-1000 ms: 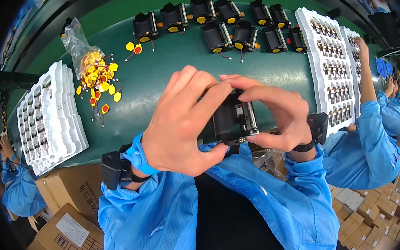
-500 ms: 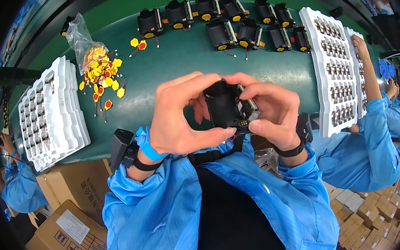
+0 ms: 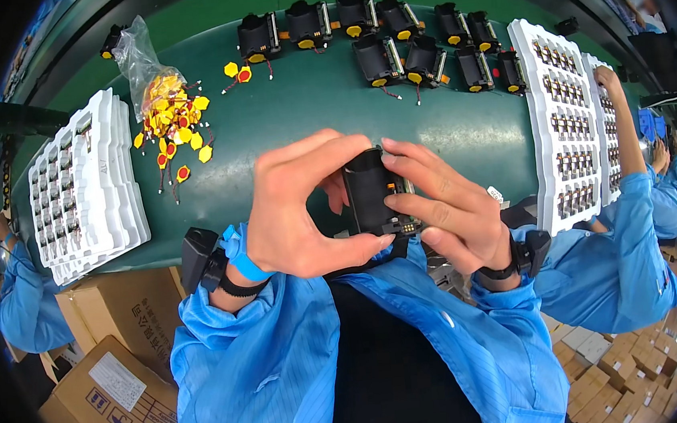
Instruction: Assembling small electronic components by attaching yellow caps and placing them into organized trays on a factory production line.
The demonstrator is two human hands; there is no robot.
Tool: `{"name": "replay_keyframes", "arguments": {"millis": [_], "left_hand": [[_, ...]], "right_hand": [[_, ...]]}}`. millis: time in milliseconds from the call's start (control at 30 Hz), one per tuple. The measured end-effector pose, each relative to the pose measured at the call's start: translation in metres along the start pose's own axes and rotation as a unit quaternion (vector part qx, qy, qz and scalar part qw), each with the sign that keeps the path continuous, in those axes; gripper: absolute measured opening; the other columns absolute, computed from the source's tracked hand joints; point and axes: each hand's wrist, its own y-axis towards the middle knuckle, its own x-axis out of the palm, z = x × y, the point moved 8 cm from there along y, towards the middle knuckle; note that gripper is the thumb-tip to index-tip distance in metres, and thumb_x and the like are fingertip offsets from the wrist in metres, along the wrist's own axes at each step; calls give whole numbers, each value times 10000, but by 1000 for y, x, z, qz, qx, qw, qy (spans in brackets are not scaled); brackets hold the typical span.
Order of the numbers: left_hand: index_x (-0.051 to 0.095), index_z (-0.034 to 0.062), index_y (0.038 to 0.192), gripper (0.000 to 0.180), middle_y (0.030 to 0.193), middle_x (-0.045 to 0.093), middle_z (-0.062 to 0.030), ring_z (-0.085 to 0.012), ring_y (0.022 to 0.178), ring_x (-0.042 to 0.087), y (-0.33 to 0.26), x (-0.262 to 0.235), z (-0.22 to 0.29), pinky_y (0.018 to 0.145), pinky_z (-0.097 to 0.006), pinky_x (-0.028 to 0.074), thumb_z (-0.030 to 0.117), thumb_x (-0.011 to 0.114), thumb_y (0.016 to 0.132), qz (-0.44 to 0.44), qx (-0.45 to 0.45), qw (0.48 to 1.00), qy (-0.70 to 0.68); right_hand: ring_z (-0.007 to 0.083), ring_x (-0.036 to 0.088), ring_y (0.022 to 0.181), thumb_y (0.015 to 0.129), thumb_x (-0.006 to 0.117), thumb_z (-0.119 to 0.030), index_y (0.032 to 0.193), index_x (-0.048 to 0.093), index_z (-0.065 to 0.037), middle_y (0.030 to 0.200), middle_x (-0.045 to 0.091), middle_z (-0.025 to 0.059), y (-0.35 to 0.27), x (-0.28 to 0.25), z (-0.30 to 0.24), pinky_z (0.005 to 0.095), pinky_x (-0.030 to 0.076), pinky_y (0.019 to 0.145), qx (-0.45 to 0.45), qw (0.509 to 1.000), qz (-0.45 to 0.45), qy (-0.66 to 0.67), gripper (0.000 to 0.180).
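My left hand (image 3: 294, 211) is closed around a black plastic housing (image 3: 367, 197), its thumb along the lower edge and its fingers over the top and behind. Small gold contacts show at the housing's lower right corner. From the right, my right hand (image 3: 455, 209) grips the same part, with two fingers lying across its right side and the thumb near the bottom corner. Those fingers hide much of that side. The housing is held just above the near edge of the green table (image 3: 264, 97).
Similar black housings (image 3: 380, 59) with yellow discs stand in rows at the far side. A plastic bag (image 3: 136, 60) and a pile of yellow pieces with wires (image 3: 173, 113) lie left. White trays of small parts (image 3: 114, 175) (image 3: 539, 113) flank me. A co-worker's arm (image 3: 628, 138) reaches in at right.
The housing has turned a little and come slightly lower. My right fingers have shifted from its upper right edge onto its right face. The left hand keeps its grip.
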Motion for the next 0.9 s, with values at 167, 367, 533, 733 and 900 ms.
{"name": "replay_keyframes", "arguments": {"millis": [167, 367, 533, 733, 900], "left_hand": [[633, -62, 1149, 695, 861, 626, -121, -201, 652, 622, -2, -10, 12, 560, -299, 501, 189, 861, 542, 23, 33, 998, 43], [637, -110, 1134, 684, 990, 657, -216, -316, 809, 675, -10, -1, 25, 706, -351, 560, 184, 821, 544, 14, 50, 986, 159], [558, -86, 1271, 772, 1160, 587, -248, -416, 1035, 633, -14, 15, 32, 831, -410, 556, 151, 853, 599, -6, 89, 981, 170], [533, -19, 1312, 438, 1074, 627, -213, -355, 897, 649, -11, 22, 7, 750, -378, 514, 72, 667, 906, 5, -75, 996, 43], [573, 14, 1187, 268, 907, 654, -165, -306, 764, 663, -10, 28, -3, 696, -360, 513, 15, 616, 922, 43, -78, 996, 22]], "right_hand": [[519, 454, 1350, 922, 576, -133, 1205, 617, 126, 1350, 535, 348, 6, -5, -10, 607, 335, 1119, 50, 993, 5, -105, 386], [501, 427, 1381, 914, 591, -123, 1157, 638, 131, 1374, 519, 337, 2, -3, -2, 586, 316, 1141, 65, 996, 12, -68, 355], [218, 632, 541, 863, 707, -23, 942, 660, 39, 671, 644, 110, -7, -4, 14, 324, 457, 511, 213, 968, 134, -21, 111], [278, 574, 526, 889, 666, 14, 983, 635, 54, 668, 590, 140, -10, 5, 12, 357, 428, 498, 190, 953, 218, -93, 106], [301, 571, 535, 909, 624, 33, 1055, 620, 95, 662, 568, 158, -10, 12, 6, 379, 426, 499, 198, 952, 215, -88, 158]]}}
